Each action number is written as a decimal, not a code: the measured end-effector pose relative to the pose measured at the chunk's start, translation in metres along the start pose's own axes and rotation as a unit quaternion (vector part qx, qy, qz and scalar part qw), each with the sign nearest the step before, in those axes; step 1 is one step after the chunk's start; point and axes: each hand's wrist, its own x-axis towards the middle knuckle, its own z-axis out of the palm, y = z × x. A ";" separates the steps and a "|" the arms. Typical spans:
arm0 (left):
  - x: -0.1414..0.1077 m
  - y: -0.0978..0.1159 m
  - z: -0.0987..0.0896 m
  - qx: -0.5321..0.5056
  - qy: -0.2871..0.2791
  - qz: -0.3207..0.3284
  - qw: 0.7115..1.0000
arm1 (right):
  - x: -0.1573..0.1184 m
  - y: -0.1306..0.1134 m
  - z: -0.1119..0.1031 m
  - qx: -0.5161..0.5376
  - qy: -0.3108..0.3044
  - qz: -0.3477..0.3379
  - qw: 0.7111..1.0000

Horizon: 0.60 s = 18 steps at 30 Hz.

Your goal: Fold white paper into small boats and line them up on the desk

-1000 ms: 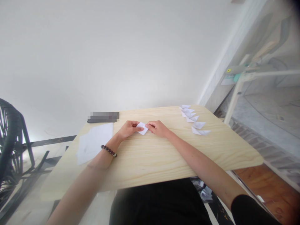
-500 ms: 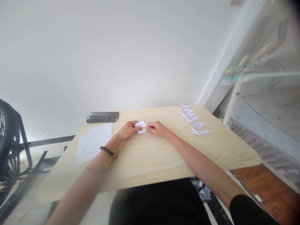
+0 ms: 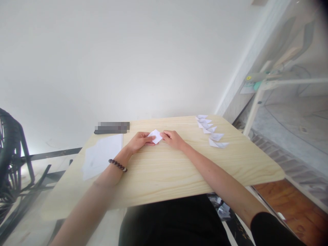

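A small white folded paper (image 3: 156, 136), shaped roughly like a diamond, is held between both hands above the middle of the table. My left hand (image 3: 140, 141) grips its left side, thumb on top and fingers underneath. At the right corner, my right hand (image 3: 173, 139) pinches the paper between thumb and curled fingers. Several folded white paper boats (image 3: 218, 145) stand in a slanting row at the table's right side, apart from my hands.
White sheets (image 3: 102, 157) lie on the left of the wooden table (image 3: 164, 184). Behind them, near the wall, is a dark long object (image 3: 112, 128), partly pixelated. A black chair (image 3: 12, 153) stands at the far left, and a white metal frame (image 3: 256, 106) at the right.
The folded paper has turned and risen slightly, now pointing a corner upward. My right fingers have shifted a little up along its right corner; my left fingers reach further under it.
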 end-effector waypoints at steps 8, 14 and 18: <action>0.000 0.001 -0.001 -0.063 -0.001 -0.015 0.998 | 0.000 0.000 -0.001 0.011 -0.019 -0.011 1.000; 0.003 -0.004 0.002 -0.029 0.046 0.027 0.998 | -0.001 0.001 -0.002 0.008 -0.034 0.003 0.999; 0.003 -0.003 0.003 0.016 0.052 0.037 0.998 | -0.001 0.001 -0.002 0.010 -0.061 -0.003 0.998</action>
